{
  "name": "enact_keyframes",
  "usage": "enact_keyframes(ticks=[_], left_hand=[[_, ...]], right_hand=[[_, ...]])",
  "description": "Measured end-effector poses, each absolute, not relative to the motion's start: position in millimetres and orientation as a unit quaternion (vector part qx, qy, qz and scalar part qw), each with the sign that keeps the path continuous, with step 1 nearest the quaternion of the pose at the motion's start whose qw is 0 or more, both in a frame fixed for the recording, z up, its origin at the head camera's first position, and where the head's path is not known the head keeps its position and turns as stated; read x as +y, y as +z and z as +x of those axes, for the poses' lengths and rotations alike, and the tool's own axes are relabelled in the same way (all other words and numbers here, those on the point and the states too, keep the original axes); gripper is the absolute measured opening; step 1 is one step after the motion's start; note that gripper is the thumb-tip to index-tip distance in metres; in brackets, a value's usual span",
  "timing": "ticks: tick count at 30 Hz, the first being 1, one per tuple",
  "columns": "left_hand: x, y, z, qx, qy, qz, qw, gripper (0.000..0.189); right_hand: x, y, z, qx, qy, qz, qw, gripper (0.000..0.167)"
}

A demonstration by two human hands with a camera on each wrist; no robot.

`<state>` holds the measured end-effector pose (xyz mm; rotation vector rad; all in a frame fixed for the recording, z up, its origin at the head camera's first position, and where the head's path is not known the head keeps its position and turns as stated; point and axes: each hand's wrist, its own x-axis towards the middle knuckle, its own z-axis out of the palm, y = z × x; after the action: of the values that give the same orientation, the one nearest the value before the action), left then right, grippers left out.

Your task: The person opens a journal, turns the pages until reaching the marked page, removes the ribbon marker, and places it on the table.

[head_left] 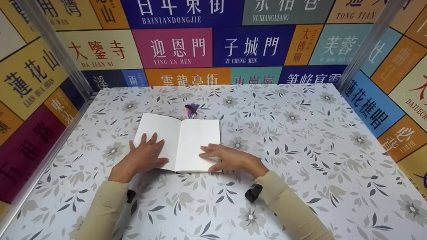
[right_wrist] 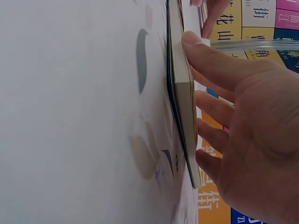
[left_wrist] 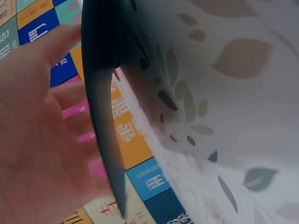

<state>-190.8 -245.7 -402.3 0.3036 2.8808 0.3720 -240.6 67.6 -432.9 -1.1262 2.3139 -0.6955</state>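
An open notebook (head_left: 197, 143) with blank white pages lies on a floral-patterned tabletop (head_left: 293, 150). My left hand (head_left: 143, 156) rests on its left page, fingers spread and pointing away from me. Across the right page lies my right hand (head_left: 230, 158), the thumb near the lower right corner. In the left wrist view, the dark cover (left_wrist: 100, 107) shows edge-on, tilted up off the table, with the left hand (left_wrist: 42, 135) on its page side. In the right wrist view, the right hand's fingertips (right_wrist: 202, 127) touch the top of the thick page block (right_wrist: 186, 102).
A small purple and pink tassel (head_left: 191, 109) pokes out beyond the notebook's top edge. Panels with coloured Chinese lettering (head_left: 173, 48) stand behind the table and along both sides, with clear corner posts (head_left: 363, 43). Dark wrist devices (head_left: 253, 192) sit at both sleeves.
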Motion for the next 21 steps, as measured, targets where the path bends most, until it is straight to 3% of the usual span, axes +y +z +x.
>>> enact_keyframes(ticks=[4,10,21], left_hand=[[-241.7,-405.0,-202.9,0.965,0.159,0.12,0.168,0.073],[-227.5,-412.0,-214.8,0.954,0.161,0.14,0.212,0.075],[-210.3,-416.5,-227.9,0.951,0.155,0.116,0.242,0.088]], right_hand=[[68.4,-431.7,-240.4,0.84,-0.259,-0.415,0.234,0.064],[70.4,-431.2,-240.2,0.838,-0.261,-0.419,0.233,0.065],[70.6,-432.0,-241.5,0.838,-0.258,-0.414,0.244,0.068]])
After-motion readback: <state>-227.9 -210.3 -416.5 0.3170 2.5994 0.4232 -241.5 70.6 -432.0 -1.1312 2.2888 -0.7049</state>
